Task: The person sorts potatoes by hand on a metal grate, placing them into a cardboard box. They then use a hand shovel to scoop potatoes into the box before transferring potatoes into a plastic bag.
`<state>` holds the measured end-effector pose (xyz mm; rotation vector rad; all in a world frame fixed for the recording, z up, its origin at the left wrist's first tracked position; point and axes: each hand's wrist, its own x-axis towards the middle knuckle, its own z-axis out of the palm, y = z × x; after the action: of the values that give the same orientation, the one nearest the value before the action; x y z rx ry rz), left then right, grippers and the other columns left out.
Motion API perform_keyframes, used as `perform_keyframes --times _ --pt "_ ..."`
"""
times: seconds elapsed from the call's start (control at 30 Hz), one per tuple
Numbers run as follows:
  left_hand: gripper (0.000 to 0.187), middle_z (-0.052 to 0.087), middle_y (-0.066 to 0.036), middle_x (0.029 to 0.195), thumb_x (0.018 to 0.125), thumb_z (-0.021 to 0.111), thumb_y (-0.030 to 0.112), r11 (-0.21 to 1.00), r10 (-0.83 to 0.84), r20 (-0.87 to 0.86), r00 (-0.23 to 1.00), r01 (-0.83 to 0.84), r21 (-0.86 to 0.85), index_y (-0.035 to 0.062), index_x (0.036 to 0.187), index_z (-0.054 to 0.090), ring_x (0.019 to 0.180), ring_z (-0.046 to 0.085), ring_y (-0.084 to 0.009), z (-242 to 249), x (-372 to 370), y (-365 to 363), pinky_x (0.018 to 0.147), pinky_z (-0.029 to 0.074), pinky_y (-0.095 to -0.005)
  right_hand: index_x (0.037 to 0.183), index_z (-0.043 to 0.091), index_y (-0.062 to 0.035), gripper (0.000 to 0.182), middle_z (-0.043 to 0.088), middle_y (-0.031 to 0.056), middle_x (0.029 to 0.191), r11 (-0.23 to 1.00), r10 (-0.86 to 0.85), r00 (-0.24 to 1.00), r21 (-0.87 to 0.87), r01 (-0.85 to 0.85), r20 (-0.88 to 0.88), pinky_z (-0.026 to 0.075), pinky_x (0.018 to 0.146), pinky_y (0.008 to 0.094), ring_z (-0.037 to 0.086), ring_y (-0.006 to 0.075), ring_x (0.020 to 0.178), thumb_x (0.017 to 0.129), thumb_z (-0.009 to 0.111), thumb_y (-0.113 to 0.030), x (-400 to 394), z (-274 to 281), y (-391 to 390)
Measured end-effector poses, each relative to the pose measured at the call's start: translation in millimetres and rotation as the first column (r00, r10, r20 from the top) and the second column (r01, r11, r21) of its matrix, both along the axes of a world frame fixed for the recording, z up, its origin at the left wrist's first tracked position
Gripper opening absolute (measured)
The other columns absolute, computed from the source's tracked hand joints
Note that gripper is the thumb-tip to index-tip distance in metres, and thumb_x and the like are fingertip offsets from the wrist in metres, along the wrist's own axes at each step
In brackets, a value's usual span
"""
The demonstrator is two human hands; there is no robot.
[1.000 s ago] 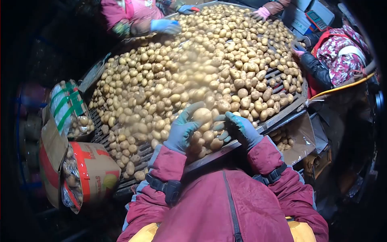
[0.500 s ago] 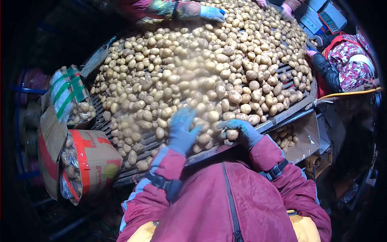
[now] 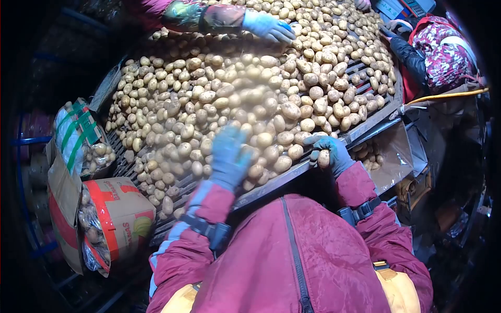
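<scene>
Potatoes (image 3: 308,125) cover a slatted table (image 3: 175,194) in front of me. My left hand (image 3: 229,156), in a blue-grey glove, lies on the potatoes near the table's front edge with its fingers stretched out. A smear of motion and a cloudy patch in the picture soften its outline. Over the front rim, my right hand (image 3: 334,154) in the same kind of glove has its fingers closed around a small potato (image 3: 323,158). Loose potatoes touch the left hand on both sides.
Across the table reaches another person's gloved hand (image 3: 267,27). A person in a patterned sleeve (image 3: 449,62) works at the right end. Left stand a banana carton (image 3: 125,208) and a box with green tape (image 3: 83,128). Below the right edge, a lined box (image 3: 389,154) contains potatoes. A yellow cable (image 3: 449,96) runs right.
My right hand has shifted right along the table's rim, a potato in its fingers. My left hand stays over the potatoes. The other person's hand across the table has come nearer. The view has shifted slightly.
</scene>
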<state>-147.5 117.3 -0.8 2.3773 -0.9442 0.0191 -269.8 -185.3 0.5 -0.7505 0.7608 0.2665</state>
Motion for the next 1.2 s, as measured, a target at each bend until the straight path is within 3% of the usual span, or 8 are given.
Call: perform_keyframes --times 0.17,0.27,0.5,0.6,0.73,0.77,0.93,1.2 --pt "0.057 0.05 -0.014 0.143 0.084 0.072 0.035 0.967 -0.205 0.147 0.968 0.177 0.186 0.0151 0.136 0.058 0.137 0.041 -0.0341 -31 -26 -7 0.115 0.029 -0.0515 0.119 0.063 0.0077 0.036 0.065 0.0109 0.068 0.997 0.04 0.996 -0.063 -0.036 0.079 0.057 0.051 0.0347 0.064 0.0221 0.056 0.092 0.051 -0.012 -16 -20 -13" --pt "0.059 0.048 -0.014 0.146 0.084 0.072 0.037 0.924 -0.086 0.292 0.952 -0.033 0.38 0.016 0.137 0.058 0.137 0.042 -0.0334 -29 23 11 0.115 0.028 -0.0524 0.124 0.062 0.0053 0.038 0.066 0.0095 0.069 0.998 0.038 0.998 -0.056 -0.035 0.049 0.058 0.052 0.0344 0.064 0.022 0.054 0.095 0.052 -0.016 -24 -14 -20" --pt "0.041 0.056 -0.016 0.138 0.092 0.065 0.013 0.91 0.401 -0.149 0.904 -0.412 -0.05 0.0081 0.132 0.061 0.128 0.052 -0.0299 -12 50 66 0.109 0.041 -0.037 0.12 0.065 0.0026 0.035 0.068 0.0127 0.085 0.994 0.06 0.993 0.088 -0.068 0.097 0.058 0.059 0.0324 0.068 0.023 0.068 0.095 0.06 -0.021 -43 -19 -26" --pt "0.04 0.061 -0.017 0.131 0.092 0.064 0.011 0.884 0.458 -0.135 0.879 -0.466 -0.038 0.0054 0.132 0.061 0.127 0.053 -0.0272 -11 44 95 0.108 0.041 -0.037 0.122 0.064 0.0018 0.034 0.068 0.0144 0.088 0.996 0.064 0.998 0.063 -0.064 0.004 0.059 0.062 0.034 0.07 0.0265 0.073 0.095 0.059 -0.019 -40 -19 -24" --pt "0.031 0.065 -0.016 0.123 0.095 0.061 0.008 0.804 0.452 -0.474 0.756 -0.575 -0.151 0.0019 0.125 0.064 0.115 0.061 -0.0239 12 17 78 0.102 0.045 -0.0319 0.121 0.066 -0.003 0.033 0.069 0.0154 0.104 0.989 0.119 0.992 0.082 -0.121 0.037 0.06 0.07 0.0349 0.071 0.0247 0.084 0.097 0.053 -0.023 -27 -3 -14" --pt "0.027 0.067 -0.014 0.119 0.095 0.06 0.009 0.76 0.398 -0.529 0.749 -0.592 -0.266 0.0024 0.12 0.067 0.108 0.064 -0.0225 4 6 67 0.098 0.048 -0.031 0.115 0.068 -0.0052 0.036 0.072 0.0068 0.088 0.994 0.112 0.994 0.013 -0.112 -0.007 0.055 0.06 0.028 0.069 0.0187 0.069 0.092 0.062 -0.032 -22 7 -7" --pt "0.032 0.07 -0.01 0.118 0.091 0.068 0.021 0.988 0.12 -0.527 0.841 -0.151 -0.016 0.015 0.122 0.07 0.107 0.066 -0.0246 27 -42 -7 0.094 0.051 -0.0349 0.12 0.064 -0.0008 0.036 0.071 0.0095 0.088 0.994 0.109 0.994 0.024 -0.109 -0.01 0.056 0.062 0.03 0.069 0.0209 0.071 0.093 0.058 -0.023 -14 7 -2" --pt "0.053 0.06 -0.01 0.135 0.085 0.065 0.019 0.935 -0.246 -0.237 0.94 0.295 0.199 0.0163 0.136 0.052 0.094 0.069 -0.0289 -19 -66 -75 0.082 0.055 -0.0404 0.119 0.062 0.007 0.037 0.068 0.019 0.107 0.992 0.026 0.995 0.119 -0.037 0.095 0.06 0.078 0.0347 0.07 0.0262 0.087 0.093 0.059 -0.019 -25 -15 -8"
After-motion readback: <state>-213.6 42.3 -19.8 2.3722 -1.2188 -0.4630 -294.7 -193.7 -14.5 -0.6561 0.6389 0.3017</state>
